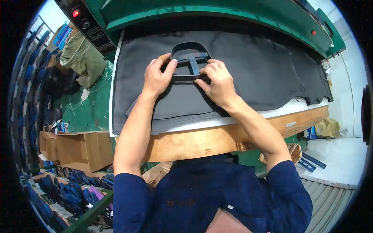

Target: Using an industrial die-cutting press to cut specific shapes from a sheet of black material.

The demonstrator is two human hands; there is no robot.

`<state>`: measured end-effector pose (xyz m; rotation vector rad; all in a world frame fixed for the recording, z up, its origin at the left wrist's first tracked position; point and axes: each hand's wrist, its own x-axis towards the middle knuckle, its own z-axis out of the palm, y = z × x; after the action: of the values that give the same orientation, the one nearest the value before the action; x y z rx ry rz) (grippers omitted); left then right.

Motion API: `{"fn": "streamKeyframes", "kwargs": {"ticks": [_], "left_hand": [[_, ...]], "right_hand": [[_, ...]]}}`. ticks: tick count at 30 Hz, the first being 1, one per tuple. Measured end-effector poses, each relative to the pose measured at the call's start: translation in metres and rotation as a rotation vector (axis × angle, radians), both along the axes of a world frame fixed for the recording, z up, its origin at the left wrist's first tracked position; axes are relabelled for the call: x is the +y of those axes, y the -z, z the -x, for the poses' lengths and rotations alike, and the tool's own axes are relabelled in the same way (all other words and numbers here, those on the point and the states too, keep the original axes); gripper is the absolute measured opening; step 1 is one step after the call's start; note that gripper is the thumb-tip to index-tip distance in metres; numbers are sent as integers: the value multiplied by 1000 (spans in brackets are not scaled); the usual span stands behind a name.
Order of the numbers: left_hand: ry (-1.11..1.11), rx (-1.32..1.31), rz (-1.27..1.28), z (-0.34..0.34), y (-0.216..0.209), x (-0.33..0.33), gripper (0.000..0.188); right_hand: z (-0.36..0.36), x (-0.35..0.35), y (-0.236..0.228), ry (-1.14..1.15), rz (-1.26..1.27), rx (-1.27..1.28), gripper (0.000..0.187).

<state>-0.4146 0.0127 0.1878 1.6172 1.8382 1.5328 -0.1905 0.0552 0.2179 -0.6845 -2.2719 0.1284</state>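
My left hand (157,79) pinches one side of the metal frame (194,66), thumb against its rim and fingers wrapped round the outside. My right hand (220,82) has curled fingers on the opposite side, with the thumb tucked low near the frame's near corner; it looks like a pinch too, though the exact contact is partly hidden. The frame — a rounded loop with crossbars inside — is on the dark sheet (256,73), left of its middle, in front of the green machine (202,16). I cannot tell whether its lower edge sits fully flat. As I judge it, I am at the placing step: the sheet is spread over the white board (202,124) and the frame is on it, but both hands are on the frame, so letting go is not yet done. The sheet has notches along its right end and lines near its front edge, perhaps from cuts already made; a broad stretch to my right looks whole — so, I judge, much is left.
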Motion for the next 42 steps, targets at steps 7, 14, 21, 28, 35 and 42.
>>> {"fn": "streamKeyframes", "kwargs": {"ticks": [7,14,21,28,35,42], "left_hand": [[116,177,98,6,-2,-9,70],[201,375,60,1,-10,-8,79],[213,425,103,-5,-10,-7,72],[190,482,138,-5,-12,-8,74],[187,508,104,-2,-14,-8,75],[195,456,113,-4,-14,-11,76]], "right_hand": [[-40,16,-12,-19,207,53,44],[-79,23,9,-1,442,73,40],[-87,27,12,-74,521,153,32],[-85,28,20,-116,463,175,29],[-81,26,14,-109,449,144,28],[-80,24,15,-90,439,154,25]]}}
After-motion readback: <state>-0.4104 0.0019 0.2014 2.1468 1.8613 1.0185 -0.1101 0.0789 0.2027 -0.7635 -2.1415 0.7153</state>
